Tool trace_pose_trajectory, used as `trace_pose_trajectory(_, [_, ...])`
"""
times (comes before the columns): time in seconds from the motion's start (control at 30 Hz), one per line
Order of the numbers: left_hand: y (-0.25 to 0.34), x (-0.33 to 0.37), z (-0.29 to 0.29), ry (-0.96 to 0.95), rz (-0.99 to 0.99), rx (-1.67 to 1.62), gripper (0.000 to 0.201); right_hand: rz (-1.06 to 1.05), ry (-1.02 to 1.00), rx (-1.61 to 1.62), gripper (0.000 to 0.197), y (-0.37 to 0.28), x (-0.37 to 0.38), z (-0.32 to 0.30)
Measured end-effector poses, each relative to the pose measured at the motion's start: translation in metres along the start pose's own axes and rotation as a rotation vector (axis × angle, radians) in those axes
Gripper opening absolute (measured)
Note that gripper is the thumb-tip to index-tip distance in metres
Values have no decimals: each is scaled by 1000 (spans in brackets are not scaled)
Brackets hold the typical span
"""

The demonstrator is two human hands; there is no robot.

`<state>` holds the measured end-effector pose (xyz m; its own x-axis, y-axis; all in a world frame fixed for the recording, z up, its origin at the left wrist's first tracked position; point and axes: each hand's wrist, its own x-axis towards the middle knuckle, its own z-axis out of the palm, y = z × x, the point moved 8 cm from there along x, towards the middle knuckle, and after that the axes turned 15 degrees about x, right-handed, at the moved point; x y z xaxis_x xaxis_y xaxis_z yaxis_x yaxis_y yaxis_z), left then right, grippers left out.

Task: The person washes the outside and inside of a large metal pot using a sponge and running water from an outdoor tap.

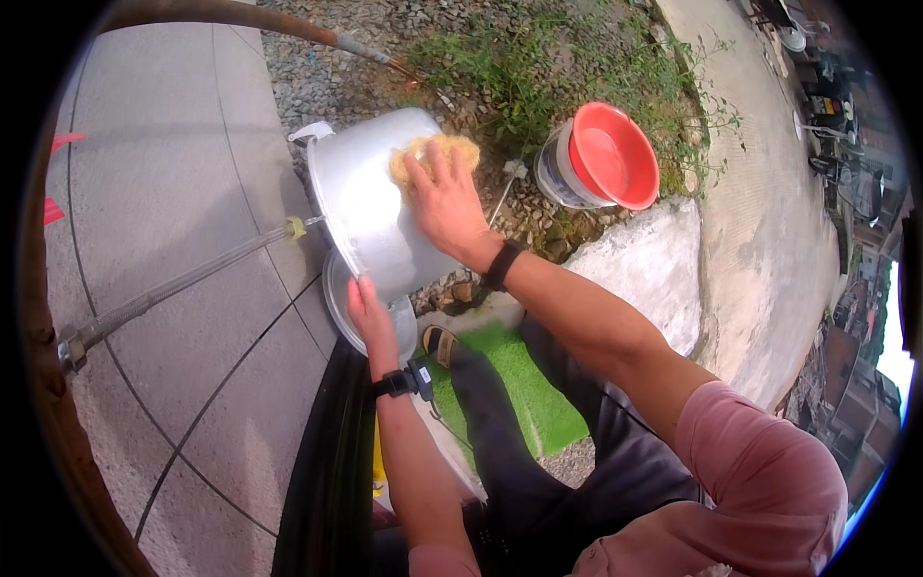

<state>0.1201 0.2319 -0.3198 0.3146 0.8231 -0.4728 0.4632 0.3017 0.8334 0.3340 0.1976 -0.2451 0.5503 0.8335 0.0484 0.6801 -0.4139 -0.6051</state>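
Note:
A large silver metal pot (361,178) lies tilted in front of me, its smooth outer wall turned up. My left hand (370,315) grips the pot at its rim on the near side, thumb on the outside; the other fingers are hidden. On the far part of the wall my right hand (447,207) presses a yellow fibrous scrubber (461,152), its fingers spread over it. Beneath the pot's rim, close to my left hand, sits another silver metal vessel (404,327), partly covered. A white piece (311,131) shows at the pot's far left edge.
A clear hose (192,279) runs from a metal fitting toward the pot over grey concrete slabs (173,163). Right of the pot, a red basin (615,156) sits on a white bucket (556,173) beside plants and gravel. Green matting (514,380) lies by my foot; a rusty pipe (279,21) crosses above.

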Motion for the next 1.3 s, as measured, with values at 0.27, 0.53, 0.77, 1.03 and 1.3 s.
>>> trace_pose_trajectory(0.27, [43,-3,9,8,80,-156,30,-200,-97,67,48,-37,14,8])
trace_pose_trajectory(0.53, [23,11,-13,119,-33,-384,37,-360,-273,289,31,-104,-3,60])
trace_pose_trajectory(0.77, [0,-3,-9,87,-51,-263,32,-14,-444,39,24,-83,56,86])
trace_pose_trajectory(1.03, [-6,-13,-26,195,-105,-368,36,-368,-84,71,35,-86,-4,35])
trace_pose_trajectory(1.3, [-32,-25,-52,255,-146,-198,37,-247,-147,4,42,-65,-23,32])
